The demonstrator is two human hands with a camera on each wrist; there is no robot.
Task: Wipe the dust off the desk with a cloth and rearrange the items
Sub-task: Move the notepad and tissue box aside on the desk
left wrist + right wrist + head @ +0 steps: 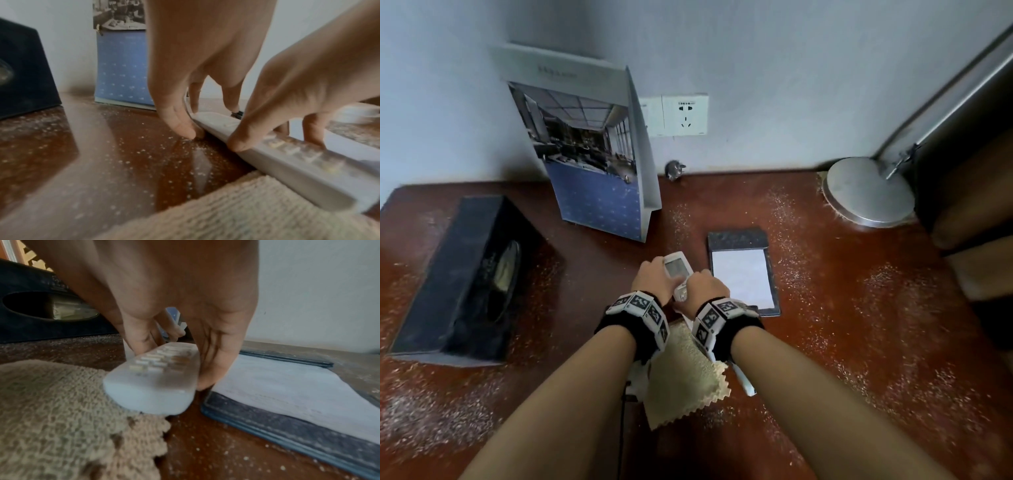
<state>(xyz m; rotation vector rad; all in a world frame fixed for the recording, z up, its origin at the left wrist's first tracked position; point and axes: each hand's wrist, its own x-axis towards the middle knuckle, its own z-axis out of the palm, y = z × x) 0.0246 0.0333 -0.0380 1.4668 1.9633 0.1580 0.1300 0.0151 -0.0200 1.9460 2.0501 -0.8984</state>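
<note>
The cloth (685, 373) lies nearest; the light, stiff remote (677, 274) is pinched at its sides by both hands (681, 281).

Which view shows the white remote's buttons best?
Right wrist: the white plastic remote control faces the camera, button rows visible between the right hand's fingers. Left wrist shows its side, buttons blurred. Head view shows mainly its screen; both hands cover the buttons.

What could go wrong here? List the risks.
1. Both hands, left and right, pinch the remote by its edges; it could slip onto the dusty desk.
2. The remote's near end overlaps the cloth; lifting may drag it.
3. The notepad lies close beside the right hand and could get nudged.
</note>
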